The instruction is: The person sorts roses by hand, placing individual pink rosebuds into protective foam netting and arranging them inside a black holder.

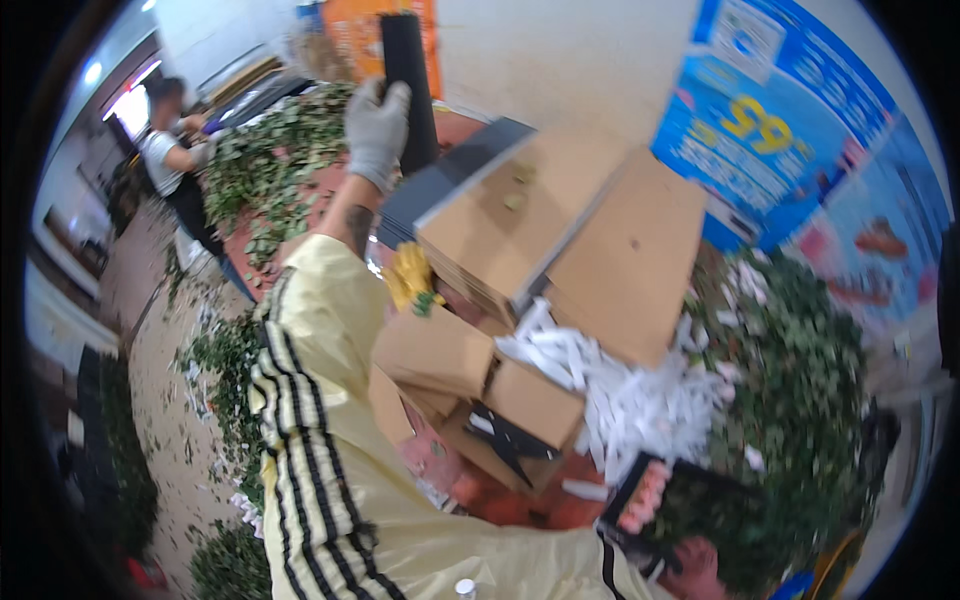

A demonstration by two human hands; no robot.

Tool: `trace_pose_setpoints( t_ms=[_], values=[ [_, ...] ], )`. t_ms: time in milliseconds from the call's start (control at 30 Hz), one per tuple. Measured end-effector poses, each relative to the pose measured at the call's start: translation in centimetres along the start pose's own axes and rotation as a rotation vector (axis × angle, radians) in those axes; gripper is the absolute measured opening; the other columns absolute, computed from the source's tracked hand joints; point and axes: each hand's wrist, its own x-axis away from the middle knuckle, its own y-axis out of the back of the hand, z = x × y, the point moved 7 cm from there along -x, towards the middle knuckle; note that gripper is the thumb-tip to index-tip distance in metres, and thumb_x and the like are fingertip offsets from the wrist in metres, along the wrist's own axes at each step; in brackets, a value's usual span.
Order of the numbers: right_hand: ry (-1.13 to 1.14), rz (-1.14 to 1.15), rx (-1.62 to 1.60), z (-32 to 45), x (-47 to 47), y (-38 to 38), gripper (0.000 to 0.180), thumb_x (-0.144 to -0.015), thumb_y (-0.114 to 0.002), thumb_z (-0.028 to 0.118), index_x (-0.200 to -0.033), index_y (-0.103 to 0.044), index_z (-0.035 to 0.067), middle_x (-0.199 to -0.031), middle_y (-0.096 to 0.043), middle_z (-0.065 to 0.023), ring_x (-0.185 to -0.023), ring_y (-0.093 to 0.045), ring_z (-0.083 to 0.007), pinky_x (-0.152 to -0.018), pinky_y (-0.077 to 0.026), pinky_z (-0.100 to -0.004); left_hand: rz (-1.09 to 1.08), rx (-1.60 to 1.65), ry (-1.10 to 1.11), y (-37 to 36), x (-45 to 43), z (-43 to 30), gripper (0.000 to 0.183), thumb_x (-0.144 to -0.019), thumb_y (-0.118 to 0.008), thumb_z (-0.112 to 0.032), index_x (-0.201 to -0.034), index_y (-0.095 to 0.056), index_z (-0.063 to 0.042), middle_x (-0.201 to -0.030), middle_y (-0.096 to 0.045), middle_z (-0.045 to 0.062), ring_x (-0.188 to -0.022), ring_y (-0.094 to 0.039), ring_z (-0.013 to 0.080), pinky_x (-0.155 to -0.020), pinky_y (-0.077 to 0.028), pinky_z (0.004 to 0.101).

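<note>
My left hand (377,127), in a grey-white glove, is raised at arm's length with its fingers curled around the near side of an upright black roll (412,75). Low on the right, my bare right hand (696,568) is partly in view and blurred. Beside it lies a bunch of pink roses (643,496) with a black wrapper edge. A dark item sits by the fingers, but its hold is unclear. Between my arms are an open cardboard piece (442,349) and a black object (510,444) with pointed parts.
Stacked cardboard sheets (517,202) and white paper strips (645,397) cover the red table (495,491). Yellow gloves (409,274) lie by the stack. Leafy stems (795,375) are heaped right, more leaves (277,157) far left. Another person (172,154) stands at the table's far end.
</note>
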Motion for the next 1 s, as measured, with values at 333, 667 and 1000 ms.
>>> trace_pose_setpoints(
  t_ms=[333,667,1000],
  values=[
    [0.160,-0.286,-0.630,-1.2,-3.0,17.1,0.059,-0.076,-0.066,0.035,-0.124,-0.052,0.004,-0.118,-0.057,-0.0147,-0.101,-0.060,-0.0282,-0.087,-0.048,-0.0338,0.566,0.605,-0.171,-2.9,19.5,-31.1,0.034,-0.090,-0.061,-0.010,-0.118,-0.054,0.007,-0.105,-0.063,0.007,-0.092,-0.060,0.0107,-0.082,-0.049,0.0229],
    [0.448,-0.622,-1.203,-10.7,-1.9,21.9,0.040,-0.094,-0.049,0.031,-0.123,-0.051,0.003,-0.111,-0.060,-0.0075,-0.099,-0.060,-0.0199,-0.084,-0.052,-0.0365,0.960,-0.047,-1.067,-3.2,43.1,-46.9,0.041,-0.067,-0.059,-0.014,-0.108,-0.062,-0.013,-0.090,-0.059,0.000,-0.069,-0.056,0.0179,-0.060,-0.046,0.0309],
    [-0.013,-0.572,-1.673,-12.6,-1.3,13.1,0.049,-0.078,-0.062,-0.004,-0.125,-0.047,-0.002,-0.112,-0.059,-0.0092,-0.094,-0.060,-0.0170,-0.085,-0.049,-0.0294,1.098,0.115,-0.822,-1.9,46.8,-45.0,0.046,-0.066,-0.065,-0.025,-0.110,-0.060,-0.011,-0.109,-0.056,0.011,-0.098,-0.055,0.0299,-0.084,-0.045,0.0397]
  ],
)
